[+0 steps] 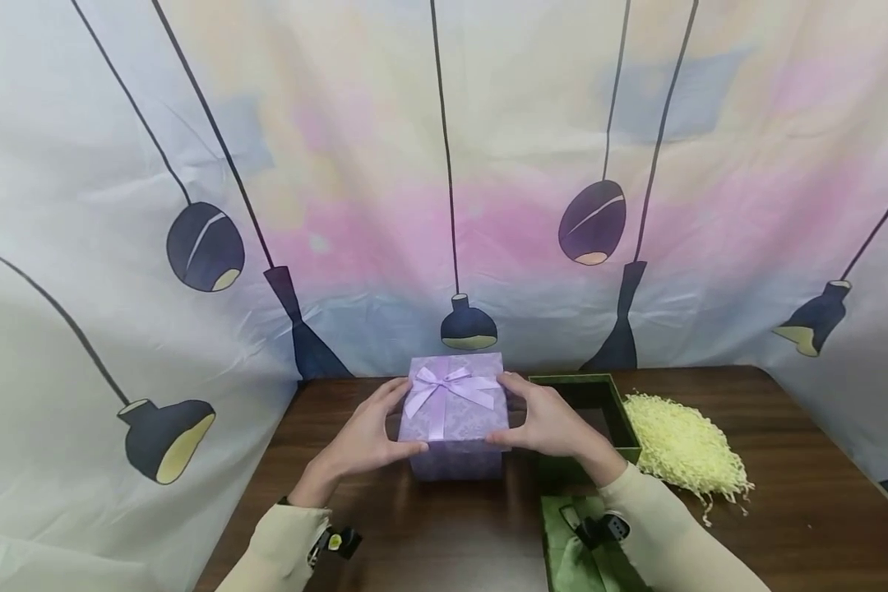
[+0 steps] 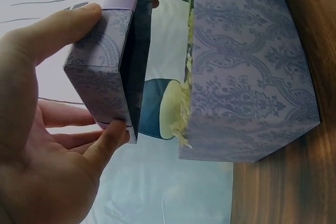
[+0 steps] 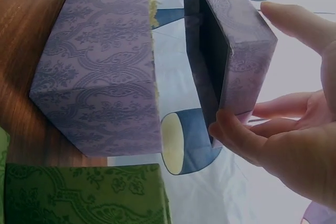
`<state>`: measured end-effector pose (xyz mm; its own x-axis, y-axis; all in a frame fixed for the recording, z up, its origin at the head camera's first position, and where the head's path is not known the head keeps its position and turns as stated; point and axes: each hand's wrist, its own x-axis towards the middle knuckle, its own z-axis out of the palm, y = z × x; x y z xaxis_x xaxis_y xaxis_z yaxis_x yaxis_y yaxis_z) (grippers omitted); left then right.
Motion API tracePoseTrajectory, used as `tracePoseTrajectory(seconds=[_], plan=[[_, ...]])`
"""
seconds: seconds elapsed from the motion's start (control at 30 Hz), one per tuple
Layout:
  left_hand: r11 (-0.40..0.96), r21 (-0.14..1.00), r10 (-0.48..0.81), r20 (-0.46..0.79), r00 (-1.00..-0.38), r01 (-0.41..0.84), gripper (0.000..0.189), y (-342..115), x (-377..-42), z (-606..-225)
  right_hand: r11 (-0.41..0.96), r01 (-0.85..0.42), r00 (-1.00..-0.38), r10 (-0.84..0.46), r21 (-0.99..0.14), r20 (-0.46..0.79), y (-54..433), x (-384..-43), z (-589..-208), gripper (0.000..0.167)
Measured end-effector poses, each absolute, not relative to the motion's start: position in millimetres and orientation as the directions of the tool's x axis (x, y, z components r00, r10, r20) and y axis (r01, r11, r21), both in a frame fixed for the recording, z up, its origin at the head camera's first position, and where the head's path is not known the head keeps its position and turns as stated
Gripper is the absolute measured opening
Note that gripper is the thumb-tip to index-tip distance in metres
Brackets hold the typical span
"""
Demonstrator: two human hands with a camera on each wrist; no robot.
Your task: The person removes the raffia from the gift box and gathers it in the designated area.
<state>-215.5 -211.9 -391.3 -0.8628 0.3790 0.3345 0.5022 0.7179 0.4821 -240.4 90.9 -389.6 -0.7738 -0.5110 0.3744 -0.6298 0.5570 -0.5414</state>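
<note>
Both hands hold a lilac gift box lid [image 1: 481,423] with a damask print and a satin ribbon bow [image 1: 444,386]. My left hand [image 1: 366,436] grips its left side, with fingertips on the side wall and near edge. On the opposite side my right hand [image 1: 551,419] grips it in much the same way. Directly below is the matching lilac box base [image 2: 247,72], standing on the table. A gap separates lid and base in both wrist views. Pale yellow shredded paper [image 2: 184,114] pokes over the base's rim. The inside of the base is hidden under the lid.
Right of the lilac box stands an uncovered green box [image 1: 622,419]. A green lid [image 1: 562,555] lies in front of it, partly under the right forearm. A heap of yellow shredded paper [image 1: 684,448] sits on the brown table [image 1: 792,436]. A lamp-printed curtain [image 1: 385,205] hangs behind.
</note>
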Motion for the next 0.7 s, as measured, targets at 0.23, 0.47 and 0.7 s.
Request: tracePoseTrajectory(seconds=[0.23,0.47,0.7], plan=[[0.714,0.483,0.372,0.352,-0.859,0.507,0.098,-211.4,-207.5,-386.4,0.534,-0.634,-0.770,-0.508,-0.560,0.387,98.4,-235.5,-385.7,0.092],[0.699,0.493,0.380,0.359,-0.852,0.519,0.097,-209.7,-202.2,-385.2,0.459,-0.614,-0.775,-0.505,-0.642,0.380,106.0,-228.9,-389.4,0.091],[0.700,0.471,0.382,0.387,-0.839,0.536,0.096,-209.9,-196.0,-384.8,0.396,-0.592,-0.774,-0.522,-0.702,0.358,108.0,-222.6,-390.3,0.092]])
